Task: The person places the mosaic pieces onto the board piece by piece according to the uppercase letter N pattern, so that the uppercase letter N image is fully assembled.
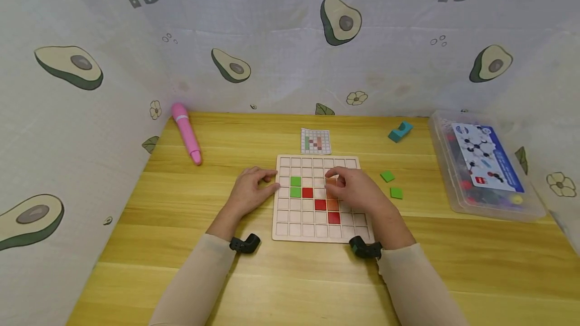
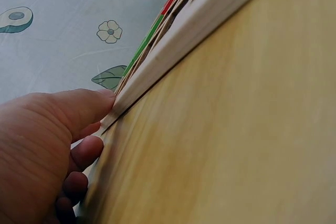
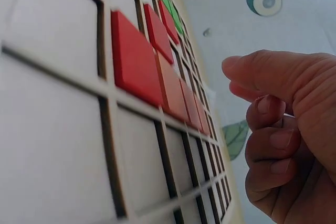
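Note:
A wooden grid board (image 1: pixel 283 215) lies on the table, with two green tiles (image 1: pixel 295 181), three red tiles (image 1: pixel 320 205) and a column of orange tiles (image 1: pixel 333 204) in its squares. My left hand (image 1: pixel 248 191) is at the board's left edge, its thumb touching the rim in the left wrist view. Over the right half of the board hovers my right hand (image 1: pixel 360 188), partly covering the orange column. Its thumb and index finger are slightly apart with nothing seen between them, and the other fingers (image 3: pixel 281 140) curl loosely in the right wrist view.
Behind the board lies a paper card (image 1: pixel 315 141) with a coloured grid pattern. Two loose green tiles (image 1: pixel 396 193) lie right of the board, a teal block (image 1: pixel 401 132) farther back. A clear plastic box (image 1: pixel 487 165) stands at the right, a pink pen-like stick (image 1: pixel 187 134) at the left.

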A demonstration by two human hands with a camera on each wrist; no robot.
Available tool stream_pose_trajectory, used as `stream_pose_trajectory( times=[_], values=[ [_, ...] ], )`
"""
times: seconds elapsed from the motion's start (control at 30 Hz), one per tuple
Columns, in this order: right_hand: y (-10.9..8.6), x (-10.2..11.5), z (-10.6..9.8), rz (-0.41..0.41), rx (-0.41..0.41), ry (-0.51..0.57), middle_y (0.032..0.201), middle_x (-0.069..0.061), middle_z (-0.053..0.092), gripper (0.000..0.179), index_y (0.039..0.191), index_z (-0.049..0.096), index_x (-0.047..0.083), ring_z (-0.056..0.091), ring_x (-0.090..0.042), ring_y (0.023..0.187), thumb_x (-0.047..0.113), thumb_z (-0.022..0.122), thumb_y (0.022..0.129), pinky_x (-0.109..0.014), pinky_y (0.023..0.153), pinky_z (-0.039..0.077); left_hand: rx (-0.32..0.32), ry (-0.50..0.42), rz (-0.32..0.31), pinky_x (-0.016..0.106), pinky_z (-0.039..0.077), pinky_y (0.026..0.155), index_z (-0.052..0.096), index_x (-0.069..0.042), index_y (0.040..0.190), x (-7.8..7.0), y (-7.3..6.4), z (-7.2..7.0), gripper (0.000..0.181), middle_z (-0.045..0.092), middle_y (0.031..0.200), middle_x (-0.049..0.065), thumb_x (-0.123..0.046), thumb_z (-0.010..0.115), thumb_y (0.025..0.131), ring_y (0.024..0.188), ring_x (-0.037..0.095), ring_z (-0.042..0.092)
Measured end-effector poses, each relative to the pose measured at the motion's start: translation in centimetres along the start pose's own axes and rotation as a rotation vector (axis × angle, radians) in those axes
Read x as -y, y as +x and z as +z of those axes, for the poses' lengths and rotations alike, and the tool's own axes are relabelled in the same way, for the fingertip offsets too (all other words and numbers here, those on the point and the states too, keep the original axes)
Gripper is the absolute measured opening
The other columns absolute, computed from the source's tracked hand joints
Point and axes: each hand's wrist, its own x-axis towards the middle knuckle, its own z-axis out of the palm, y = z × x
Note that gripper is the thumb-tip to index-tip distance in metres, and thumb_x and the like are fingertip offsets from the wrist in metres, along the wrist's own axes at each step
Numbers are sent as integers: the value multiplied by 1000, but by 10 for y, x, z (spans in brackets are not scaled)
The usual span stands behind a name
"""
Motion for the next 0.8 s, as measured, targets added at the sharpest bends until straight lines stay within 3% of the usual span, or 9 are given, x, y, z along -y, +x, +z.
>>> stream_pose_trajectory(
  times=[0.2, 0.53, 0.8],
  values=[
    [-3, -20, -10, 32, -46, 47, 79, -4, 52, 32, 125, 66, 11, 47, -20, 64, 28, 69, 98, -29, 57, 37, 2, -1, -3, 39, 44, 92, 73, -16, 125, 1, 0, 1, 37, 68, 100, 0, -33, 75, 93, 100, 21, 57],
    [-10, -46, -29, 165, -93, 37, 87, -8, 52, 41, 132, 62, 11, 50, -23, 75, 34, 66, 99, -31, 64, 40, 2, -1, -6, 38, 44, 92, 73, -16, 126, -1, -1, 0, 37, 68, 101, 0, -34, 75, 93, 99, 21, 57],
    [-13, -71, -39, 179, -136, 28, 90, -8, 53, 43, 135, 59, 9, 50, -23, 77, 33, 66, 99, -33, 67, 39, 3, -1, -5, 39, 44, 93, 73, -16, 126, 0, -1, 0, 37, 68, 101, 0, -34, 75, 93, 100, 22, 57]
  ],
)
